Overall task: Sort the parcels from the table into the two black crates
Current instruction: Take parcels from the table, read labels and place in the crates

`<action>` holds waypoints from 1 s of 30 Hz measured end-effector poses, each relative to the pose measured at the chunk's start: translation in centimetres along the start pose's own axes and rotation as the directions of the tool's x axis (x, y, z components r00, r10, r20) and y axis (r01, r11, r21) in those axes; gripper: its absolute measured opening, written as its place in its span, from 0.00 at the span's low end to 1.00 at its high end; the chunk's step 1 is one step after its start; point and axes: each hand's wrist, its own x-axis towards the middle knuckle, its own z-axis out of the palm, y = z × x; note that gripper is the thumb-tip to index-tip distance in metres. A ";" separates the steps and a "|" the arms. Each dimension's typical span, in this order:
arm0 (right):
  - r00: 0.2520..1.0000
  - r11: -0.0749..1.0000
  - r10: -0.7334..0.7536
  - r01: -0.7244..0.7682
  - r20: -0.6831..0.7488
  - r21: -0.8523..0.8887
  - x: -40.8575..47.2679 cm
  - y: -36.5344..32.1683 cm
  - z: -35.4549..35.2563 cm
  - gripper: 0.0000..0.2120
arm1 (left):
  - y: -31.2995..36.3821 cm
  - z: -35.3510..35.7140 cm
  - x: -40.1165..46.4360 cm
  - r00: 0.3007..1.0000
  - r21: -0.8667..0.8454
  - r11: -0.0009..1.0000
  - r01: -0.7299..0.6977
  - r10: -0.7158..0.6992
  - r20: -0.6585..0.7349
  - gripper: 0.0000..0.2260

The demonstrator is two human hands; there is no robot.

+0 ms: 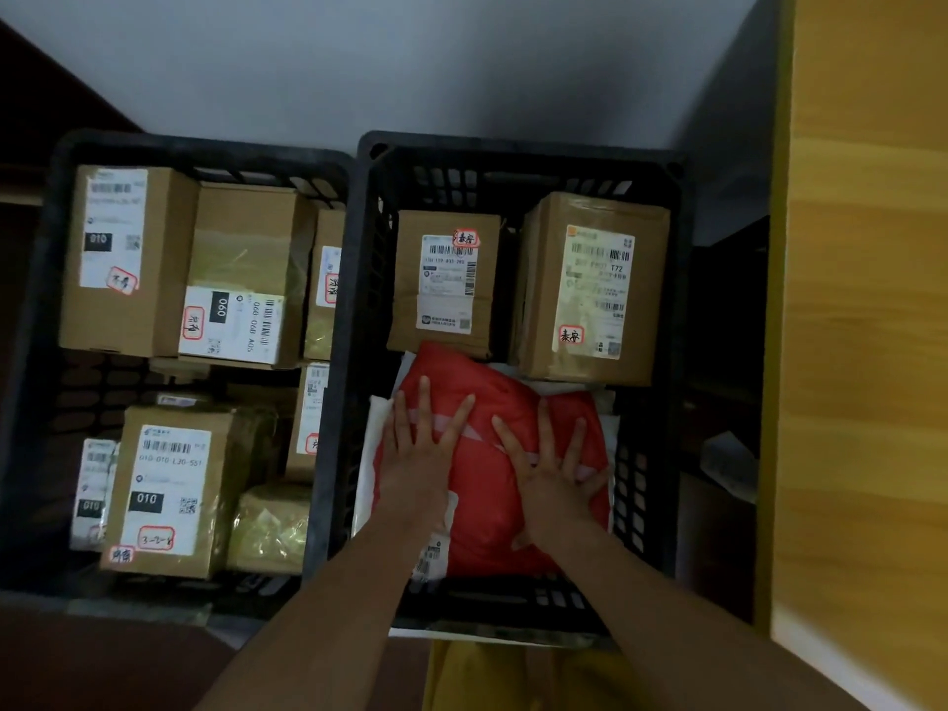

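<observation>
Red parcel (492, 484) in right crate (518, 156), flat beneath spread fingers (423, 402) of both hands.

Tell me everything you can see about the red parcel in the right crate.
The red parcel is a soft, wrinkled plastic mailer bag with a pale strip across it and a white label at its near left edge. It lies flat in the near half of the right black crate, on top of white mailers, its far edge against a cardboard box. The left hand and right hand press on it with spread fingers.
</observation>
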 end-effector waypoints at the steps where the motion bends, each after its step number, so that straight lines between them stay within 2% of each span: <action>1: 1.000 1.000 0.002 -0.002 0.000 0.000 0.2 0.0 0.2 0.76 | 0.0 0.2 0.2 1.000 -0.004 1.000 0.001 -0.001 -0.003 0.60; 8: 0.999 1.000 0.022 -0.023 0.041 0.020 1.4 -0.1 0.2 0.77 | -0.2 0.6 1.6 0.998 -0.042 0.999 -0.008 0.011 0.066 0.60; 13: 0.996 0.999 0.018 -0.022 0.083 0.042 2.2 0.0 0.0 0.78 | -0.2 0.6 2.4 0.991 -0.048 0.999 -0.017 0.024 0.135 0.66; 17: 0.997 0.998 -0.027 0.023 0.076 0.056 1.4 0.2 -0.3 0.77 | 0.1 0.1 1.7 0.994 -0.004 1.000 -0.007 0.007 0.109 0.63; 21: 0.997 0.997 -0.072 0.072 -0.013 0.041 -1.1 0.8 -0.6 0.71 | 0.8 -0.8 -1.0 1.000 0.042 0.999 0.023 -0.024 0.014 0.56; 25: 0.986 0.992 -0.118 0.123 -0.117 0.037 -4.6 2.2 -2.4 0.55 | 0.4 -3.6 -4.2 0.997 -0.011 1.000 -0.020 0.021 0.076 0.46; 27: 0.978 0.989 -0.122 0.133 -0.170 0.059 -6.5 2.8 -3.6 0.54 | 0.2 -5.4 -5.6 0.995 0.004 0.999 -0.052 0.052 0.080 0.46; 30: 0.955 0.989 -0.131 0.143 -0.266 0.025 -9.8 3.1 -5.4 0.54 | 0.6 -8.3 -7.7 0.996 -0.002 0.998 -0.069 0.069 0.053 0.52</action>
